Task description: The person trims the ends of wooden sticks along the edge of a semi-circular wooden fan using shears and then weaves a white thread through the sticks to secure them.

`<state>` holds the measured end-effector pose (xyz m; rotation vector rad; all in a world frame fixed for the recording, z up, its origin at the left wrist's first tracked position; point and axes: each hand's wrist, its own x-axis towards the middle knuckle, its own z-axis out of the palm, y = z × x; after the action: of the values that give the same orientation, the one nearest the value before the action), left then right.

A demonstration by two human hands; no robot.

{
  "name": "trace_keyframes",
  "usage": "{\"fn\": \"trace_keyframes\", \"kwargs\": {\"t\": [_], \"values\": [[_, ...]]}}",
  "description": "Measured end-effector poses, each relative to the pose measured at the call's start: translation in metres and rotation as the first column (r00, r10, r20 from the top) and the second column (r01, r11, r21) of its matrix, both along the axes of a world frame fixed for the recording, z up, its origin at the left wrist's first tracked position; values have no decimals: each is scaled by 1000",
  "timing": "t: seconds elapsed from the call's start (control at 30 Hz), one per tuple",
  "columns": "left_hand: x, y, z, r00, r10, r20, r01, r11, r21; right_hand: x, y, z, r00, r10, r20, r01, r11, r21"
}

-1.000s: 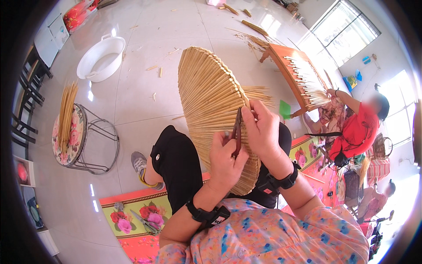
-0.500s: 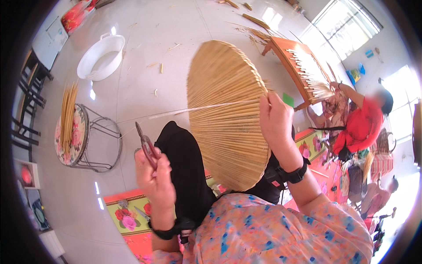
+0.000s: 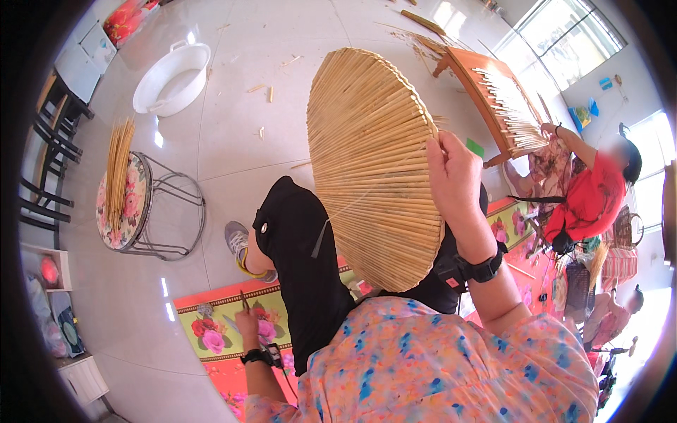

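A round disc of tan plant stalks [image 3: 381, 176], laid side by side with a braided rim, stands tilted over my lap. My right hand [image 3: 455, 173] grips its right edge, thumb on the near face. From the disc's left edge a thin pale strand [image 3: 321, 238] hangs over my black trouser leg. Low at the left, my left hand [image 3: 247, 328] is close to the flowered mat [image 3: 278, 328], its fingers closed round the pliers [image 3: 244, 302], of which only a narrow dark end shows. A greyish blade-like piece [image 3: 230, 323] lies beside this hand.
A flowered stool [image 3: 134, 201] holding a bundle of stalks [image 3: 118, 173] stands left. Behind it is a white tub [image 3: 173, 77]. At the right, a person in red [image 3: 589, 194] works at a wooden table [image 3: 486, 106] with stalks. Stalk scraps lie on the tiles.
My left hand has dropped with the pliers from beside my knee to the mat. The strand, stretched leftward before, now hangs slack. The disc has shifted slightly up and right.
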<state>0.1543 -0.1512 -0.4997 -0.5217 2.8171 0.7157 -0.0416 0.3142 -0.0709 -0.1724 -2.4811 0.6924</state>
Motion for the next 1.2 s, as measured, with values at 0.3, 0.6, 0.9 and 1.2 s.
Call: {"fn": "trace_keyframes", "kwargs": {"t": [0.3,0.6,0.9,1.2], "values": [[-33,6,3,997,9,83,8,981,-192,14,-18,5,998,55,39,-54,998,-26],[-193,211,378,688,-116,-717,595,655,466,35,-37,-6,989,143,-37,-147,975,-169],[-186,287,393,614,-235,-753,692,619,371,44,-47,-17,990,121,-68,-136,945,-297],[-193,239,416,925,-312,-216,245,58,968,47,-48,-17,986,153,-63,-165,878,-449]]}}
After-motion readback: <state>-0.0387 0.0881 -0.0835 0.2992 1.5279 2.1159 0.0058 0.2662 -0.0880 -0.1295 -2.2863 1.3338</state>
